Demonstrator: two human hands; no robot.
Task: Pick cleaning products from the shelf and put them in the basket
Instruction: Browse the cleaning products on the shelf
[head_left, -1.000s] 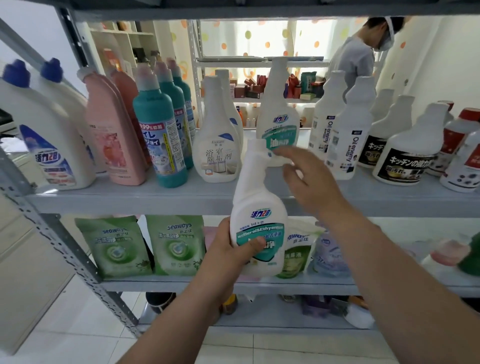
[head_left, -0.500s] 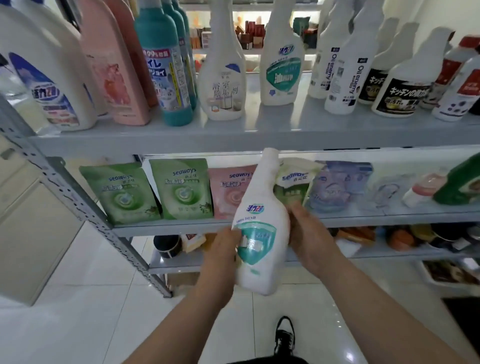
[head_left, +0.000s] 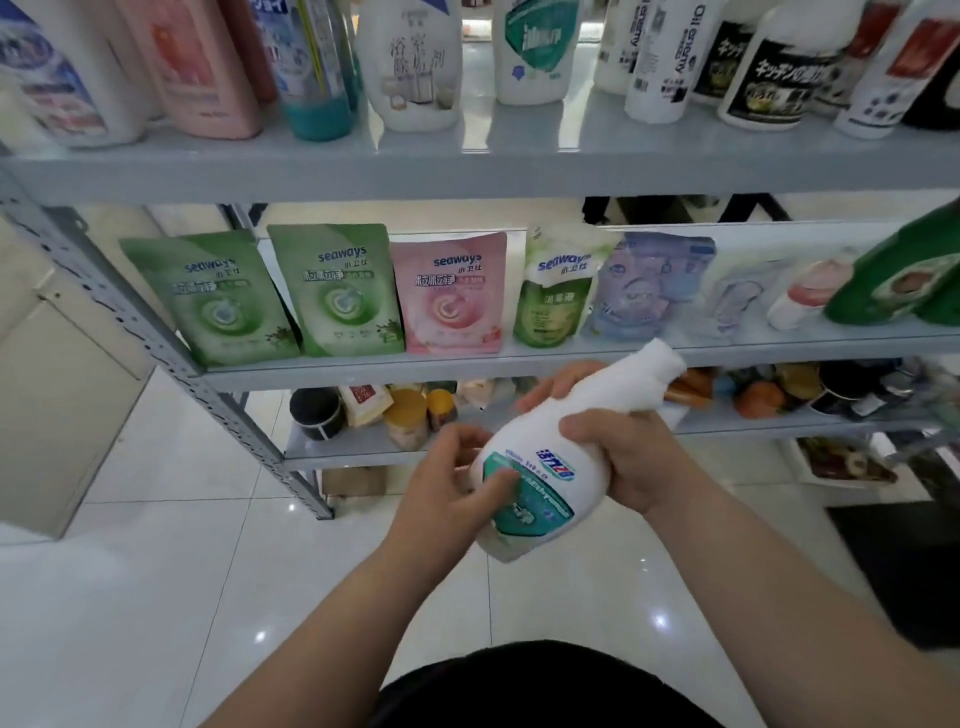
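A white spray bottle (head_left: 558, 457) with a green and blue label is held in front of the grey shelf (head_left: 467, 166), tilted with its neck pointing up and right. My right hand (head_left: 631, 457) grips the bottle around its upper body. My left hand (head_left: 449, 483) holds the lower part, its thumb lying across the label. No basket is in view.
The top shelf carries several bottles, among them a white one (head_left: 530, 52) like mine. The middle shelf holds green pouches (head_left: 332, 291), a pink pouch (head_left: 449, 293) and a green jug (head_left: 904, 280). Jars and cans fill the lower shelf (head_left: 363, 447). A dark mat (head_left: 904, 561) lies on the white tiles at right.
The bottle has come down from the top shelf to waist height and tilted to the right. My right hand has closed around its upper body. The view has dropped towards the floor.
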